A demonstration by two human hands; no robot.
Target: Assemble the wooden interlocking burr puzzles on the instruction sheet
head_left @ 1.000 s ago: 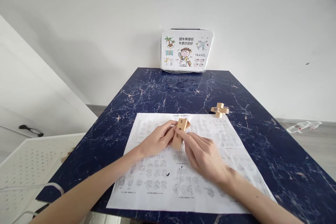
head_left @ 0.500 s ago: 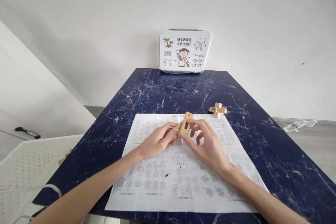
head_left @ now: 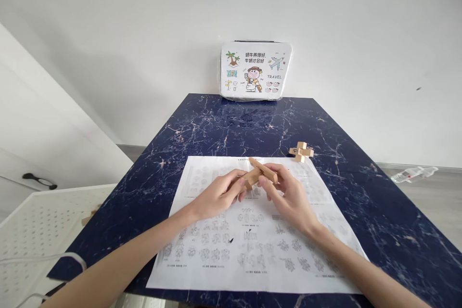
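Note:
Above a large printed sheet of puzzle diagrams [head_left: 260,269], both my hands hold small light wooden puzzle pieces. My left hand [head_left: 222,196] is closed on one wooden puzzle piece [head_left: 251,179], pinched between thumb and fingers. A second, longer wooden puzzle piece [head_left: 265,170] lies slantwise across it, gripped by my right hand [head_left: 288,196] near its lower right end. The two pieces touch and cross; whether they interlock I cannot tell. Beyond my right hand, a cross-shaped wooden puzzle [head_left: 301,152] stands at the sheet's upper right corner.
The sheet lies on a dark blue marbled table [head_left: 224,134]. At its far edge a white cartoon-printed case [head_left: 256,71] leans against the wall. A white perforated surface [head_left: 39,221] with a cable [head_left: 50,256] is at the left. Clear plastic packaging [head_left: 414,173] lies right of the table.
My right hand has turned its long piece from nearly upright, numbered face showing, to a slant across the left piece. The number 2 is out of sight now. My left hand has barely moved.

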